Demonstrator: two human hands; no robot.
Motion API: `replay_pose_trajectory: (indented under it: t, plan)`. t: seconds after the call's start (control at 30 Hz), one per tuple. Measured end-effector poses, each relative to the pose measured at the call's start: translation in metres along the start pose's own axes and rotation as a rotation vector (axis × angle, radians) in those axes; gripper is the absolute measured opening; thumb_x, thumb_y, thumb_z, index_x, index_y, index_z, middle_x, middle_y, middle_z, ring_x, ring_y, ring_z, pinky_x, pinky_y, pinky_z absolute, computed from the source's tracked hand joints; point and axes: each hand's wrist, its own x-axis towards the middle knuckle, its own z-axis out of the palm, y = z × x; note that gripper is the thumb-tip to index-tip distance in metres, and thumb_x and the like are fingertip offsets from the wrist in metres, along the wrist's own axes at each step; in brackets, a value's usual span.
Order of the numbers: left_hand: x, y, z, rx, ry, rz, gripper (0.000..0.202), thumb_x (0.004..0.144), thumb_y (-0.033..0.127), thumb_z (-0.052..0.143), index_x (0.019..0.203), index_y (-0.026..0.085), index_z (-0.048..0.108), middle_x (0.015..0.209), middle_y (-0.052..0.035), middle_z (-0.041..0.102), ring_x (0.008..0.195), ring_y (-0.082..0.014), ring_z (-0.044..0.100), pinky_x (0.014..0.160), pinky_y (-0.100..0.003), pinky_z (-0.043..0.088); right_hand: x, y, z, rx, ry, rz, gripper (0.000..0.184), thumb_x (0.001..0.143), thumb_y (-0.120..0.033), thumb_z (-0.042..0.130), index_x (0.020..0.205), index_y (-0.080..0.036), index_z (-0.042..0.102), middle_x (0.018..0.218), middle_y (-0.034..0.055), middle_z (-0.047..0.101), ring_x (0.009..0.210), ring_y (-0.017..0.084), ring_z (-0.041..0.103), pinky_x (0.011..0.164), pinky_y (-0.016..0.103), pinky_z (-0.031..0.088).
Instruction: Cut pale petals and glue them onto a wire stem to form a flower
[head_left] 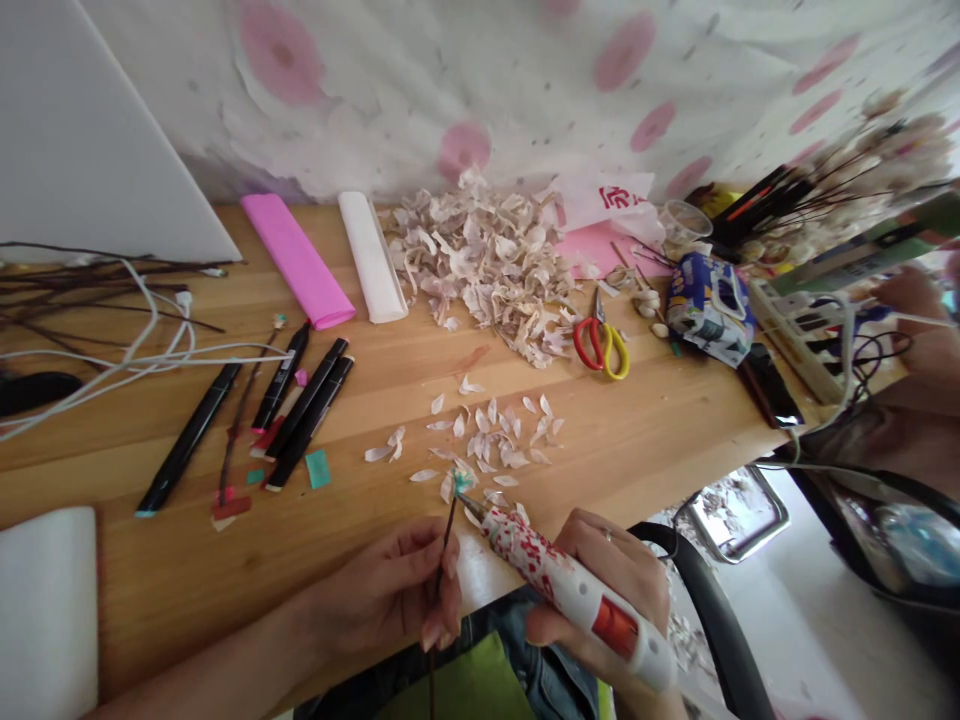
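Observation:
My left hand (409,580) pinches a thin dark brown stem (444,545) that stands nearly upright at the table's front edge. A small teal-and-white tip (461,480) tops the stem. In my right hand (611,575) is a white hot glue gun (540,560) with red speckles, gripped round its body. Its metal nozzle touches or almost touches the stem's tip; I cannot tell which. Small pale petals (495,435) lie scattered on the wood just beyond the tip. Behind them rises a large heap of dried, curled petals (487,260).
Black markers (307,400), another stem (244,420), a pink paper roll (296,260) and a white paper roll (373,258) lie left. Red-and-yellow scissors (600,340), a blue packet (709,305) and a phone (770,385) are right. White cables (150,350) cross the left side. Another person's arm (926,330) shows far right.

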Motion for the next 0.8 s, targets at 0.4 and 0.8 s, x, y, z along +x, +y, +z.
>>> replay_pose_trajectory:
  t: [0.4, 0.8]
  plan:
    - [-0.001, 0.000, -0.001, 0.011, 0.004, -0.016, 0.022, 0.095, 0.037, 0.066, 0.086, 0.017, 0.066, 0.065, -0.0013, 0.071, 0.047, -0.0084, 0.056, 0.057, -0.020, 0.047, 0.009, -0.005, -0.001, -0.098, 0.112, -0.060, 0.059, 0.096, -0.070, 0.047, 0.061, -0.022, 0.047, 0.047, -0.0046, 0.046, 0.039, 0.010, 0.041, 0.042, 0.025, 0.028]
    - [-0.001, 0.000, -0.004, 0.032, -0.012, -0.014, 0.025, 0.096, 0.041, 0.064, 0.086, 0.017, 0.063, 0.065, -0.0005, 0.069, 0.046, -0.0082, 0.055, 0.056, -0.019, 0.045, -0.006, 0.004, -0.001, -0.038, 0.070, -0.043, 0.054, 0.094, -0.070, 0.051, 0.068, -0.022, 0.048, 0.052, -0.0049, 0.045, 0.044, 0.012, 0.041, 0.046, 0.027, 0.028]
